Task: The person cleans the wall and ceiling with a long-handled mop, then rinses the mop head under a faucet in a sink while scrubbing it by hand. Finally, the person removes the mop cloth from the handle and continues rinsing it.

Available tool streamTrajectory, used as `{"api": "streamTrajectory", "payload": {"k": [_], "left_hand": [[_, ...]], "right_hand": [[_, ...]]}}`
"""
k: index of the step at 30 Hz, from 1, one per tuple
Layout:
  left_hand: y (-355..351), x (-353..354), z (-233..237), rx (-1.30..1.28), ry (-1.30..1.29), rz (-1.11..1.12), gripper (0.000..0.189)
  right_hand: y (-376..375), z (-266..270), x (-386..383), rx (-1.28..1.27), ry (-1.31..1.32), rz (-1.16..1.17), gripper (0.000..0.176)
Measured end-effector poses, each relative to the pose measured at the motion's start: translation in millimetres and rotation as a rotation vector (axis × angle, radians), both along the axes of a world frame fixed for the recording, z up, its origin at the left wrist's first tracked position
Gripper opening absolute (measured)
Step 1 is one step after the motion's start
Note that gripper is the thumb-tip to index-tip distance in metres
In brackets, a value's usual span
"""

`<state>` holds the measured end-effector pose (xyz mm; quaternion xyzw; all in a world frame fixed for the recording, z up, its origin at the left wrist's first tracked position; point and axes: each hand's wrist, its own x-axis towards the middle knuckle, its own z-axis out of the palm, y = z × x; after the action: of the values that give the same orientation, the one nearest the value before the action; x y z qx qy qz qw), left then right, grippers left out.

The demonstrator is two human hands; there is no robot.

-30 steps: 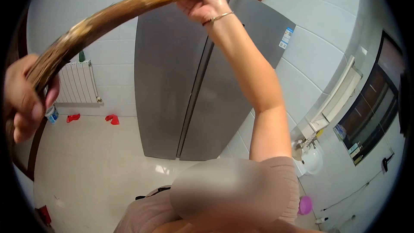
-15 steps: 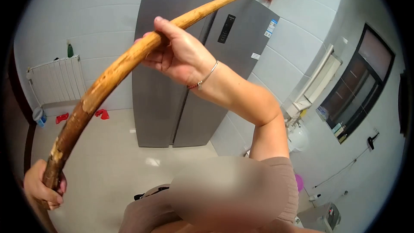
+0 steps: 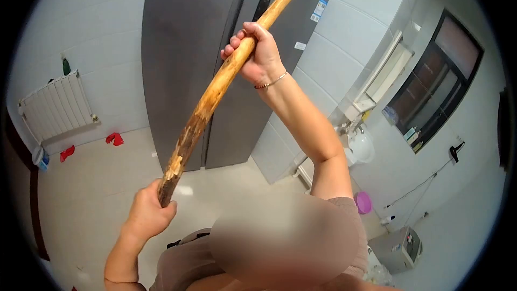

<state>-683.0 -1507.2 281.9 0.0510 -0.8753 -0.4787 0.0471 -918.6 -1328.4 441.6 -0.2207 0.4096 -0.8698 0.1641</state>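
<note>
A long wooden pole [image 3: 219, 85] slants up across the head view, with rough dark bark near its lower end and smooth yellow wood above. My left hand [image 3: 148, 210] is closed around the barky lower end. Higher up, my right hand [image 3: 257, 54] grips the smooth part, its thumb and fingers around the wood; a bracelet [image 3: 271, 81] is on that wrist. The pole's far end runs out past the top edge, so the shaggy brown head seen on it earlier is hidden now.
Behind the pole stands a tall grey fridge [image 3: 177, 75]. A white radiator [image 3: 58, 106] hangs at left, with red items [image 3: 114, 139] on the floor near it. To the right are a washbasin [image 3: 360, 145], a window [image 3: 436, 81], a purple basin [image 3: 363, 202] and a grey bin [image 3: 396, 249].
My left hand has moved right and up, and my right hand has shifted right. The pole now stands steeper, and its brown head has left the view.
</note>
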Motion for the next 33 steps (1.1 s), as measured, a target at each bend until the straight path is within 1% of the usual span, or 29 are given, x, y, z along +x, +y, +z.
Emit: {"api": "streamTrajectory", "payload": {"k": [3,5,6,9,10,12,14,18,19,21,23,25,27,29,30,32,33], "left_hand": [[11,-7,-42,-0.026,0.016,-0.024,0.020],[11,-10,-82,-0.047,0.108,-0.041,0.018],[9,-11,-104,-0.075,0.073,-0.038,0.016],[-2,-1,-171,-0.131,-0.006,-0.052,0.016],[-6,4,-192,-0.135,-0.011,-0.059,0.016],[-17,17,-232,-0.167,-0.095,-0.050,0.015],[-36,33,-278,-0.196,-0.125,-0.053,0.015],[-80,75,-326,-0.264,-0.219,-0.038,0.016],[-94,88,-335,-0.287,-0.256,-0.036,0.017],[-118,113,-330,-0.324,-0.296,-0.024,0.020],[-139,140,-308,-0.245,-0.237,-0.074,0.024],[-163,162,-305,-0.286,-0.292,-0.070,0.026],[-184,182,-311,-0.323,-0.343,-0.065,0.028],[-206,196,-318,-0.278,-0.350,-0.097,0.032],[-215,206,-319,-0.290,-0.356,-0.103,0.032],[-217,218,-305,-0.344,-0.347,-0.058,0.033],[-222,224,-301,-0.358,-0.352,-0.056,0.032]], "right_hand": [[14,-34,1,0.036,-0.014,0.013,0.018],[21,-70,4,0.053,0.003,0.070,0.018],[22,-93,4,0.051,0.006,0.093,0.018],[23,-162,27,0.151,-0.018,0.038,0.018],[24,-185,35,0.210,-0.037,0.052,0.014],[20,-223,56,0.197,-0.130,0.045,0.011],[11,-260,76,0.190,-0.120,0.059,0.012],[-19,-318,117,0.203,-0.131,0.081,0.012],[-29,-328,127,0.190,-0.132,0.083,0.012],[-49,-344,149,0.160,-0.113,0.091,0.014],[-70,-354,172,0.154,-0.155,0.087,0.014],[-94,-368,192,0.117,-0.234,0.085,0.013],[-111,-382,207,0.104,-0.260,0.084,0.014],[-125,-392,221,0.085,-0.279,0.082,0.014],[-129,-396,227,0.075,-0.319,0.100,0.013],[-141,-406,237,0.064,-0.354,0.111,0.011],[-149,-414,245,0.047,-0.423,0.129,0.012]]}}
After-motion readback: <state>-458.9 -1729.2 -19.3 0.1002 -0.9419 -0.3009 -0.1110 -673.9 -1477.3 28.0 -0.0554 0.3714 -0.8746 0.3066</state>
